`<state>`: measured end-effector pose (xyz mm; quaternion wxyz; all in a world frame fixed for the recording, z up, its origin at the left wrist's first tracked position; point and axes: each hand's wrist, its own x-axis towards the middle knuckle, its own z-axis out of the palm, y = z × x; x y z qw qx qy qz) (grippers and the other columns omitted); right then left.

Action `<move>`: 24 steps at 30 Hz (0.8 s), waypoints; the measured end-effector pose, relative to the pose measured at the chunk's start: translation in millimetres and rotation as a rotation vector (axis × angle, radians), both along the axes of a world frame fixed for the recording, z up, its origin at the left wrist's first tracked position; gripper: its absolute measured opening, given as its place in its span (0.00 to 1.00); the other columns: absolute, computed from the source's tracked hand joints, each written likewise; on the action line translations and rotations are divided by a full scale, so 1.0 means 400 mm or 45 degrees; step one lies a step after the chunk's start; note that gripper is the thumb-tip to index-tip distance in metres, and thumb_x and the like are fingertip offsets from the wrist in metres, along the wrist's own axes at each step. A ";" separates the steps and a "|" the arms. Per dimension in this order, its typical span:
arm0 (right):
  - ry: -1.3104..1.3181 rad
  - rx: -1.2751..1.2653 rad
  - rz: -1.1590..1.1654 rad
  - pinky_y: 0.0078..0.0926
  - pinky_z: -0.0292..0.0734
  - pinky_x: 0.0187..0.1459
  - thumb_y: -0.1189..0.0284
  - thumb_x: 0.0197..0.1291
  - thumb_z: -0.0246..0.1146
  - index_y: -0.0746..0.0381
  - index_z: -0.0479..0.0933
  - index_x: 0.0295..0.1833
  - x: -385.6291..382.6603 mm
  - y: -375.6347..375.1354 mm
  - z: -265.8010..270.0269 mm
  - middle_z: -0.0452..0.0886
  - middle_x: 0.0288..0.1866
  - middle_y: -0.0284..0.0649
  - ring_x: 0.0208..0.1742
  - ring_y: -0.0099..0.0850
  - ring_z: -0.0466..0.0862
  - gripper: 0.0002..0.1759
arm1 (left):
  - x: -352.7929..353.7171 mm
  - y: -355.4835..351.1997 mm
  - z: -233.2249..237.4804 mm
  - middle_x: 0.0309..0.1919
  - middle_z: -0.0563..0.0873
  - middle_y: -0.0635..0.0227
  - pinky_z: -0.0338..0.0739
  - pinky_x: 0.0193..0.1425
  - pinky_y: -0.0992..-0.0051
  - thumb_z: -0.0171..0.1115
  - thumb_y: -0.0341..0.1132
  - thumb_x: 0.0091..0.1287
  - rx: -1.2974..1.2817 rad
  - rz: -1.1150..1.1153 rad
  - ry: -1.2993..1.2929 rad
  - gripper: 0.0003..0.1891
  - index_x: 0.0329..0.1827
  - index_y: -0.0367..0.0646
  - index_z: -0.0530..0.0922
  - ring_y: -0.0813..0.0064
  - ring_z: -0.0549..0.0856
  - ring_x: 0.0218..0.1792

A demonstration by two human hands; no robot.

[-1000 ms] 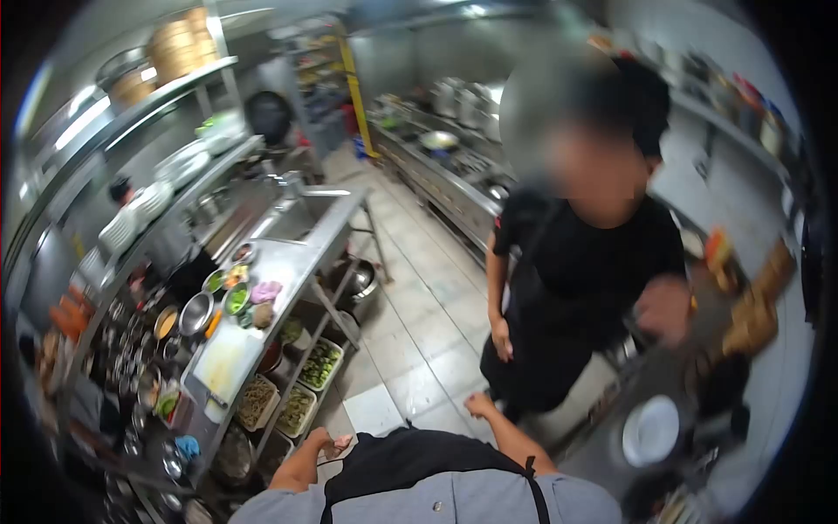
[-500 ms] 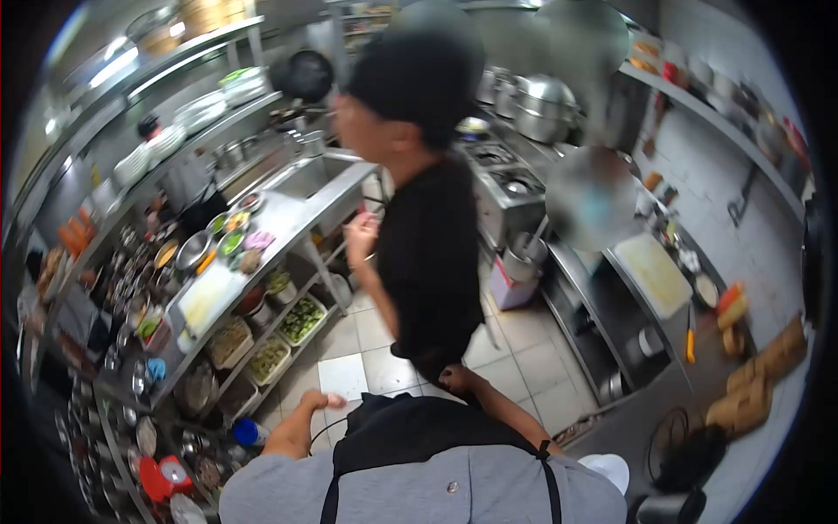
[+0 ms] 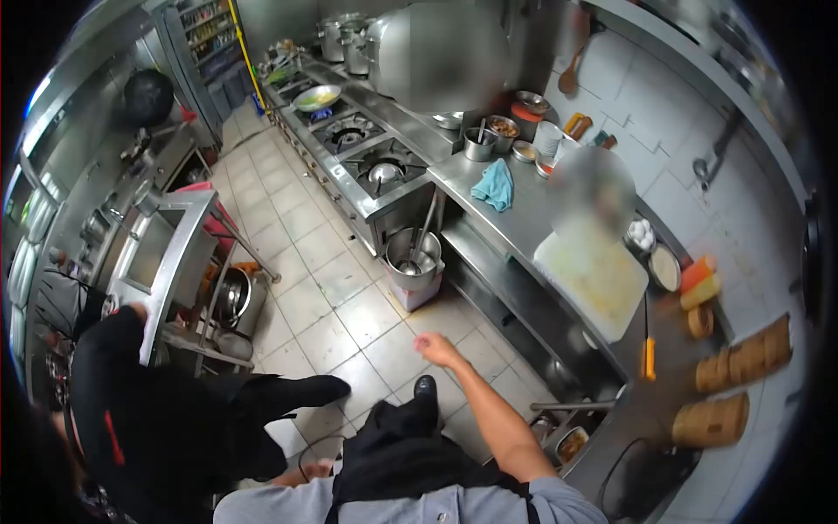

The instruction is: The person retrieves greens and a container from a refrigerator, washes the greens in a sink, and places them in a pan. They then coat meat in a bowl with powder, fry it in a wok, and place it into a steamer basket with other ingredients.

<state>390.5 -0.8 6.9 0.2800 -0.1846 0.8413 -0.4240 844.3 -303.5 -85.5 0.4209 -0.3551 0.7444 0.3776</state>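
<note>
My right hand (image 3: pixel 436 349) reaches out ahead of my body over the tiled floor, its fingers curled together. A small pinkish patch shows at the fingertips; I cannot make out whether something is held. Nearest to it is a deep metal pot (image 3: pixel 412 258) with a long-handled ladle, standing on a pinkish-white box by the stove. Low beside my black apron (image 3: pixel 410 454) is my left hand (image 3: pixel 316 472), blurred, its fingers not clearly visible.
A co-worker in black (image 3: pixel 175 410) is close on my left, by the sink counter (image 3: pixel 188 218). Gas burners (image 3: pixel 384 173) line the stove ahead, with a pan (image 3: pixel 317 98). On the right counter are a cutting board (image 3: pixel 594 279), a yellow-handled knife (image 3: pixel 649 358) and a blue cloth (image 3: pixel 494 185).
The view has swung right toward the stove and right counter. The co-worker who stood directly ahead is now at my left. My right hand has moved from beside my apron to out in front.
</note>
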 end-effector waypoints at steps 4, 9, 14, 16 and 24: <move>0.008 0.331 0.142 0.39 0.78 0.47 0.52 0.65 0.56 0.58 0.86 0.35 -0.312 0.052 0.041 0.86 0.38 0.50 0.40 0.42 0.86 0.23 | -0.349 -0.033 -0.027 0.28 0.79 0.68 0.71 0.30 0.71 0.57 0.57 0.67 0.020 0.338 0.245 0.25 0.39 0.39 0.81 0.75 0.77 0.30; 0.074 0.668 0.492 0.43 0.78 0.50 0.56 0.66 0.56 0.61 0.87 0.33 -0.794 -0.028 0.390 0.87 0.36 0.48 0.40 0.47 0.86 0.22 | -0.625 -0.035 0.236 0.20 0.73 0.78 0.63 0.22 0.74 0.54 0.50 0.73 -0.170 0.835 0.878 0.20 0.33 0.41 0.78 0.83 0.70 0.22; 0.907 0.546 0.601 0.45 0.73 0.57 0.58 0.60 0.62 0.67 0.81 0.50 -1.260 -0.173 0.444 0.82 0.47 0.56 0.54 0.52 0.79 0.22 | -0.647 0.045 0.364 0.16 0.66 0.80 0.59 0.16 0.79 0.57 0.56 0.71 -0.152 1.361 0.644 0.23 0.27 0.47 0.71 0.86 0.64 0.15; 1.293 0.518 0.483 0.47 0.71 0.58 0.58 0.59 0.63 0.68 0.78 0.52 -1.399 -0.260 0.475 0.80 0.47 0.58 0.56 0.53 0.76 0.25 | -0.577 0.093 0.256 0.18 0.68 0.78 0.62 0.16 0.77 0.56 0.60 0.69 -0.043 1.599 0.441 0.23 0.36 0.46 0.75 0.83 0.67 0.15; 1.331 1.092 0.294 0.33 0.78 0.36 0.59 0.65 0.55 0.60 0.85 0.39 -2.205 -0.409 0.399 0.85 0.35 0.44 0.34 0.35 0.84 0.19 | -0.604 0.520 0.268 0.53 0.84 0.58 0.76 0.53 0.62 0.41 0.44 0.75 -0.395 1.277 -0.231 0.19 0.61 0.52 0.75 0.57 0.84 0.49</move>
